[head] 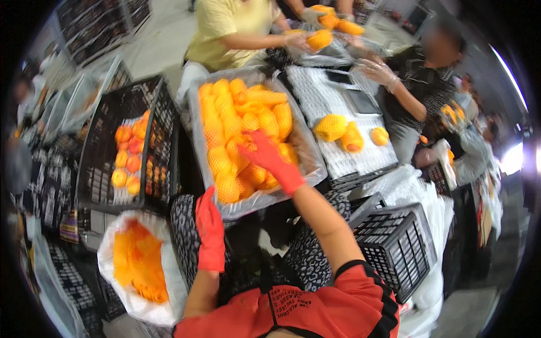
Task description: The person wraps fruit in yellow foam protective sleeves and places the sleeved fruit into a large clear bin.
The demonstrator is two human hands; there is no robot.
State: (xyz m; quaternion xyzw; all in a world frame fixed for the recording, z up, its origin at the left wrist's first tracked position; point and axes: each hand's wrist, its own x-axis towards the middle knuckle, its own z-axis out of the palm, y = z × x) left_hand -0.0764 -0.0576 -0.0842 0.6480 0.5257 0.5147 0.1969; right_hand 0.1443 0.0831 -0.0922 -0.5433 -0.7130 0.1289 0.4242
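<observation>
In front of me, a plastic-lined crate (308, 162) is filled with fruit in yellow-orange foam net sleeves (222, 162). My right hand (270, 154), in a red rubber glove, reaches over the near rim and rests among the sleeved fruit. Its fingers partly cover the fruit, and whether they grip a piece is unclear. My left hand (210, 236), gloved the same way, is beside the crate's near left corner. It appears to hold nothing, its fingers extended above my patterned trouser leg.
At left a black crate (97, 169) holds bare red-yellow peaches (129, 156). Below it, a white sack (107, 262) contains orange net sleeves (139, 262). Right of my crate, foam netting (312, 97) bears three fruits and a scale (361, 101). An empty-looking black crate (393, 249) is nearer. Co-workers' gloved hands (380, 74) work opposite.
</observation>
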